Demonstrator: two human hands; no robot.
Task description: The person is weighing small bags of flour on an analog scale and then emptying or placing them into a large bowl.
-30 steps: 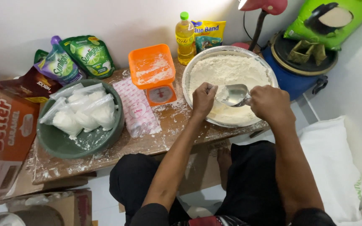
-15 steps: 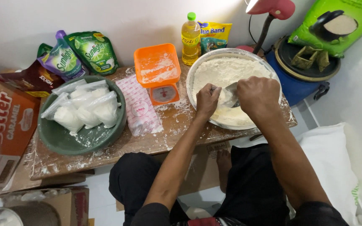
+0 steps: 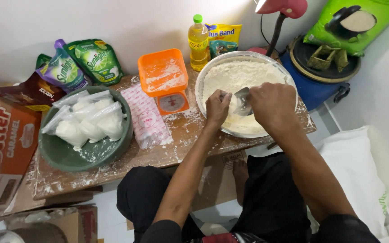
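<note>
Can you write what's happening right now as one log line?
right hand: holds metal scoop | left hand: over flour | metal basin: on wooden table

Both hands (image 3: 244,105) over flour bowl (image 3: 203,81) (scoop (image 3: 242,100) held)

White wall (image 3: 113,18), floured wooden table (image 3: 181,148), red lamp (image 3: 284,9)

Metal scoop (image 3: 243,100) tilted in white flour (image 3: 244,74), inside wide steel basin (image 3: 202,81) on table
</note>
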